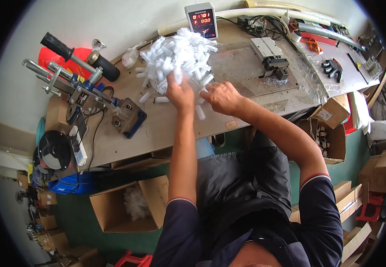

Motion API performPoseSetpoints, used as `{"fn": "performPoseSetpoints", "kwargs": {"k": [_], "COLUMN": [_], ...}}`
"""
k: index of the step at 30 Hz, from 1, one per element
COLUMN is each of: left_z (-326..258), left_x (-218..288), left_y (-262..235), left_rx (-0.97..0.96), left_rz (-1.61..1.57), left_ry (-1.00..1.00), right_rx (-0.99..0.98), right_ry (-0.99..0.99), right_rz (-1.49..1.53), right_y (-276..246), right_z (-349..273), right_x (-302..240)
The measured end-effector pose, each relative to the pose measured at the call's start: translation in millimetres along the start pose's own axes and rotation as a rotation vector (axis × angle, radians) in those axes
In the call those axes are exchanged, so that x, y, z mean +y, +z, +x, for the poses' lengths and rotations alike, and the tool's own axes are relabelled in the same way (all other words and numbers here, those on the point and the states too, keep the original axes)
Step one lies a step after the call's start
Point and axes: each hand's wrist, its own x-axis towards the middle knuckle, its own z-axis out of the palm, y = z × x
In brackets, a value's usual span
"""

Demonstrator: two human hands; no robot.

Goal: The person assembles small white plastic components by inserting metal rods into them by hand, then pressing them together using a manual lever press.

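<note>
A heap of small white pieces with bristle-like edges (175, 51), like short brush strips, lies on the workbench (157, 129). At the near side of the heap, my left hand (180, 92) is closed, with a white piece standing up from its fingers. Just to the right, my right hand (223, 98) is curled, its thumb and fingertips pinched on another white piece (204, 91). The two hands are apart. A few loose white pieces (161, 99) lie on the bench around my left wrist. My fingers partly hide what they hold.
Left on the bench stands a lever press (84, 93) with a black handle. A counter with a red display (201, 21) sits behind the heap. Farther right is a metal fixture (271, 58). Below left, an open carton (126, 207) holds white material. Another carton (331, 142) stands right.
</note>
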Motion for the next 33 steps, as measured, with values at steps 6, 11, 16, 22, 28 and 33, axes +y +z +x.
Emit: {"fn": "performPoseSetpoints", "kwargs": {"k": [6, 11, 16, 22, 28, 33], "left_z": [1.7, 2.3, 2.8, 2.3, 1.8, 2.2], "left_x": [8.9, 8.4, 6.8, 7.6, 6.0, 4.8], "left_y": [-4.4, -3.9, -3.9, -3.3, -3.3, -4.9], "left_rx": [-0.003, 0.058, 0.047, 0.067, 0.070, 0.100], "left_rz": [0.003, -0.006, -0.004, -0.023, -0.018, -0.017], "left_ry": [-0.025, -0.016, 0.016, 0.006, 0.032, 0.027], "right_rx": [0.143, 0.213, 0.083, 0.039, 0.141, 0.270], "right_ry": [0.217, 0.252, 0.203, 0.330, 0.390, 0.266], "right_rz": [0.048, 0.181, 0.261, 0.216, 0.244, 0.278], "right_y": [-3.6, -3.0, -3.1, 0.8, 10.2, 2.0], "right_z": [8.2, -1.1, 3.6, 17.0, 15.1, 14.8], "right_x": [16.1, 1.9, -15.9, -12.5, -14.1, -14.7]}}
